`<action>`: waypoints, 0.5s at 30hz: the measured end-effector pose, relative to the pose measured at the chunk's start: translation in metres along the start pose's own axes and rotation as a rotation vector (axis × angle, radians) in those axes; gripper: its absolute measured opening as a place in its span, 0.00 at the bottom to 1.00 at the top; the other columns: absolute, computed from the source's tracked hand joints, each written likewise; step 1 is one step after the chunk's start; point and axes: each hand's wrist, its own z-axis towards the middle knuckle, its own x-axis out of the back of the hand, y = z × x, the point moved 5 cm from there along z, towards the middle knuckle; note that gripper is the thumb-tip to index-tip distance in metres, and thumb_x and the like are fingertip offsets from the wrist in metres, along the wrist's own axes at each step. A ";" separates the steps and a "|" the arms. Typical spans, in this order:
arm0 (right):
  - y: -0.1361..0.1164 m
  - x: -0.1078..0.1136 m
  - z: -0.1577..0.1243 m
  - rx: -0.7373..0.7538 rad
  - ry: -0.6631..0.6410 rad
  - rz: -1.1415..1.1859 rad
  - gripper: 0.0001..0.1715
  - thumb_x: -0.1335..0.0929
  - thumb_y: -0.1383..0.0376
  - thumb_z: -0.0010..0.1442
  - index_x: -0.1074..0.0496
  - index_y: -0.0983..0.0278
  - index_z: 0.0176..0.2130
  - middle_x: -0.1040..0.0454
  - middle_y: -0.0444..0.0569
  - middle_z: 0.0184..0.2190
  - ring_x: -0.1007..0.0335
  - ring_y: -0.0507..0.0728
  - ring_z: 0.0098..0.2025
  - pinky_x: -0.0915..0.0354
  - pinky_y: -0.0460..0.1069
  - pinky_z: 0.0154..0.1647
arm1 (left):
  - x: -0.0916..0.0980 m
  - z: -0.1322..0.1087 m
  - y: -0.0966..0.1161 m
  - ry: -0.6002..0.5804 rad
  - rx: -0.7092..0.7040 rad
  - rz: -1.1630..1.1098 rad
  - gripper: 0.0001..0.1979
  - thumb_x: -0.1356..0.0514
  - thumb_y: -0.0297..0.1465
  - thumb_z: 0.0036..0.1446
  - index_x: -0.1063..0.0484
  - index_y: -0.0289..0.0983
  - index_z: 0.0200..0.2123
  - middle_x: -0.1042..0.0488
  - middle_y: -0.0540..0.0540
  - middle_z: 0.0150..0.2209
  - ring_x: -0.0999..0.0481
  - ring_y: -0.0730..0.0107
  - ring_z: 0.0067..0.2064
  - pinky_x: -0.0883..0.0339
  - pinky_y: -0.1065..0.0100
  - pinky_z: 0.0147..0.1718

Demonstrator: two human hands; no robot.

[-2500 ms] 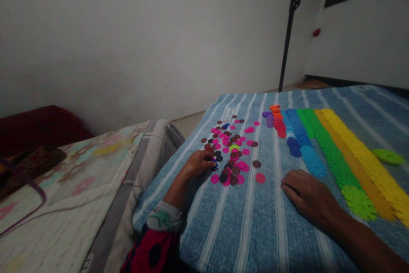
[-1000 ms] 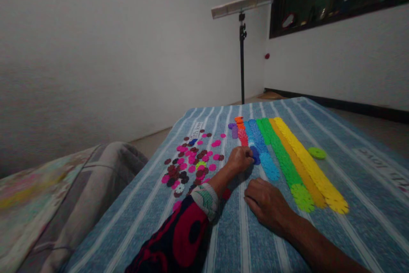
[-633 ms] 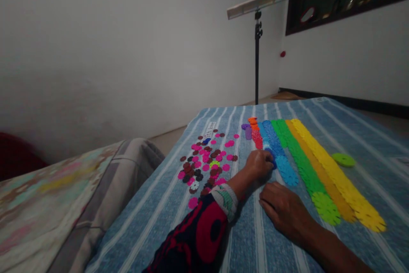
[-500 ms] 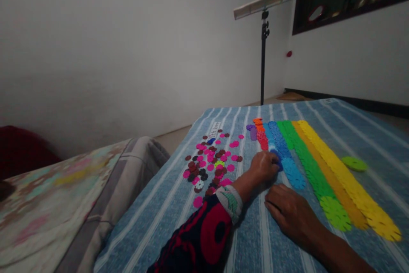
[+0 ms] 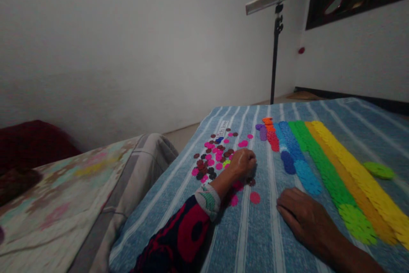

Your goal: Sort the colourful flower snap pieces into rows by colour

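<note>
Curled fingers form my left hand [image 5: 243, 163], closed at the right side of a scattered pile of small notched plastic discs. Whatever those fingers hold, if anything, is hidden. Around it lie pink discs [image 5: 219, 165], brown discs [image 5: 202, 165], black discs [image 5: 211, 175] and a salmon disc [image 5: 254, 197]. My right hand [image 5: 303, 213] rests low on the striped cloth, fingers together and lying on it. Beyond it, overlapping discs make rows: dark blue [image 5: 288, 163], light blue [image 5: 307, 177], green [image 5: 332, 179], orange [image 5: 354, 196] and yellow [image 5: 361, 170].
Short purple [image 5: 262, 132] and red-orange rows [image 5: 271, 134] lie at the far end. A lone lime disc [image 5: 379, 170] sits right of the yellow row. Left stands a cloth-covered surface [image 5: 105, 170]; behind, a black stand [image 5: 275, 56] carries a flat panel.
My left hand has moved left from the dark blue row to the loose discs, uncovering that row. My right hand stays resting on the cloth. The view has shifted slightly left.
</note>
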 end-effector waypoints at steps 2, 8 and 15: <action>0.000 -0.001 0.000 0.000 -0.004 -0.006 0.13 0.39 0.71 0.64 0.35 0.63 0.28 0.33 0.46 0.26 0.35 0.57 0.31 0.41 0.51 0.33 | 0.009 -0.006 -0.015 0.019 0.039 0.053 0.11 0.45 0.27 0.54 0.21 0.35 0.34 0.21 0.44 0.35 0.24 0.66 0.39 0.33 0.68 0.41; 0.003 -0.003 -0.003 0.014 -0.022 0.000 0.14 0.41 0.70 0.66 0.34 0.63 0.29 0.33 0.47 0.27 0.34 0.56 0.31 0.40 0.51 0.33 | 0.040 -0.016 -0.071 0.093 0.266 0.255 0.11 0.45 0.27 0.57 0.23 0.35 0.37 0.23 0.42 0.38 0.25 0.63 0.41 0.34 0.66 0.42; 0.003 -0.003 -0.005 0.018 0.014 0.008 0.14 0.41 0.69 0.66 0.34 0.62 0.30 0.32 0.46 0.27 0.34 0.55 0.30 0.39 0.50 0.32 | 0.039 -0.022 -0.102 -0.046 0.105 0.299 0.10 0.46 0.31 0.60 0.25 0.37 0.40 0.25 0.43 0.42 0.27 0.62 0.46 0.36 0.64 0.48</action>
